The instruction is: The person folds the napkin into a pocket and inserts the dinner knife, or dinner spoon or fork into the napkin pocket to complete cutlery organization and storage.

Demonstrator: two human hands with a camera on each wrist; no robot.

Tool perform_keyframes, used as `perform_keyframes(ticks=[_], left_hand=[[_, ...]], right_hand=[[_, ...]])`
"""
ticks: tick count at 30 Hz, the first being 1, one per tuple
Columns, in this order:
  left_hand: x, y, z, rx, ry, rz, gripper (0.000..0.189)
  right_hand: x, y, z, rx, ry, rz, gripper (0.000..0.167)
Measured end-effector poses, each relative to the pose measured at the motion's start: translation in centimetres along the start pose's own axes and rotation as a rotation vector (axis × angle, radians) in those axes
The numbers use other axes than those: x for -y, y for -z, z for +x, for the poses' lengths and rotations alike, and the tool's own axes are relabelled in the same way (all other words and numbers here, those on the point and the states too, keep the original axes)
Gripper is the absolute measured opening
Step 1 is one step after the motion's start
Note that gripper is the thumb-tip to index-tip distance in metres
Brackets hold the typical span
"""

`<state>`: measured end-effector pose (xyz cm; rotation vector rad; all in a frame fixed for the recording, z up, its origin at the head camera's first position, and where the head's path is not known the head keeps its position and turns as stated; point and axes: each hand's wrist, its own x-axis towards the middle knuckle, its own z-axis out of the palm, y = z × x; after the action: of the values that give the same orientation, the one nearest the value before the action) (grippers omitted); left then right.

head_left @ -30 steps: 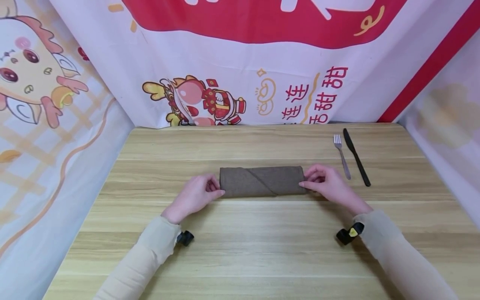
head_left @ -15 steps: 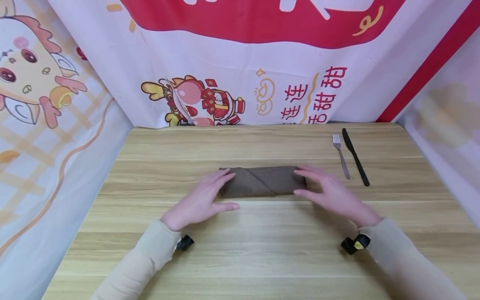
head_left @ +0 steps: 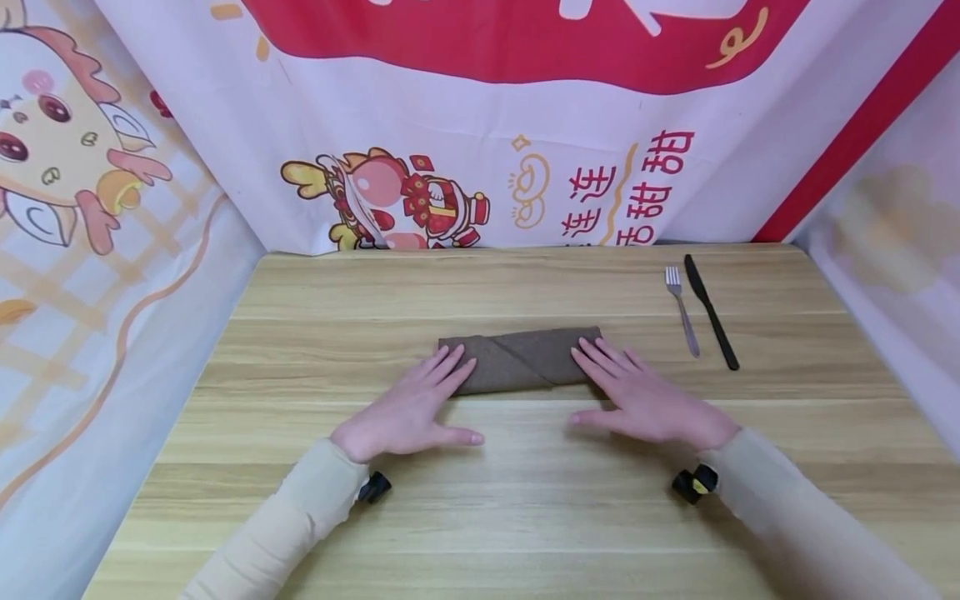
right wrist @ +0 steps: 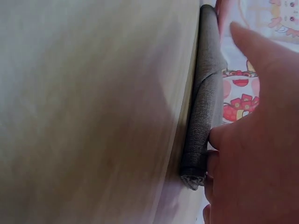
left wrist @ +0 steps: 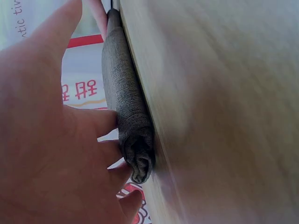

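Observation:
A dark grey-brown cloth napkin point(head_left: 521, 360), folded into a long flat roll with a diagonal fold line, lies crosswise on the table. My left hand point(head_left: 412, 408) rests its straight fingertips on the napkin's left end, thumb spread out over the wood. On the other end, the fingertips of my right hand point(head_left: 645, 400) press down, that thumb also held apart. Layered cloth shows at the napkin's near end point(left wrist: 140, 161) in the left wrist view, with fingers touching its top. The right wrist view shows the opposite end point(right wrist: 194, 175) beneath the right fingers.
A silver fork point(head_left: 682, 310) and a black knife point(head_left: 711, 312) lie side by side at the back right of the wooden table point(head_left: 525, 500). Printed cloth hangings point(head_left: 480, 125) stand behind the table and along both sides.
Both hands have gone from pinching the napkin's ends to laying straight fingers on top of it. The napkin's right end has shifted slightly away and inward. Fork and knife stay put.

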<state>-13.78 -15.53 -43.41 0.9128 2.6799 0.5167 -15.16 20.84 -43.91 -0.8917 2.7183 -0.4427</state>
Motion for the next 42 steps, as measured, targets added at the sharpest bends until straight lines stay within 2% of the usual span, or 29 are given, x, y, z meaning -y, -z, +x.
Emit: perform_keyframes(ticks=[7, 15, 24, 29, 35, 42], left_hand=[[-1.2, -0.4, 0.0, 0.059, -0.007, 0.094, 0.116], [-3.7, -1.4, 0.0, 0.083, -0.115, 0.148, 0.117], [-6.9, -2.9, 0.2, 0.08, -0.245, 0.211, 0.121], [-8.2, -3.4, 0.3, 0.072, -0.277, 0.215, 0.123], [-8.2, -3.7, 0.6, 0.055, -0.27, 0.205, 0.124], [-7.0, -2.7, 1.4, -0.002, -0.226, 0.159, 0.122]], right_hand=[[-1.0, 0.8, 1.9, 0.028, -0.07, -0.036, 0.106], [-2.3, 1.2, 4.6, 0.001, -0.122, -0.085, 0.108], [-2.2, 1.4, 7.0, -0.015, -0.173, -0.079, 0.108], [-2.2, 1.4, 7.7, -0.009, -0.174, -0.08, 0.11], [-2.2, 1.7, 7.8, -0.012, -0.158, -0.053, 0.112], [-2.2, 2.6, 7.0, -0.132, -0.119, 0.064, 0.105]])
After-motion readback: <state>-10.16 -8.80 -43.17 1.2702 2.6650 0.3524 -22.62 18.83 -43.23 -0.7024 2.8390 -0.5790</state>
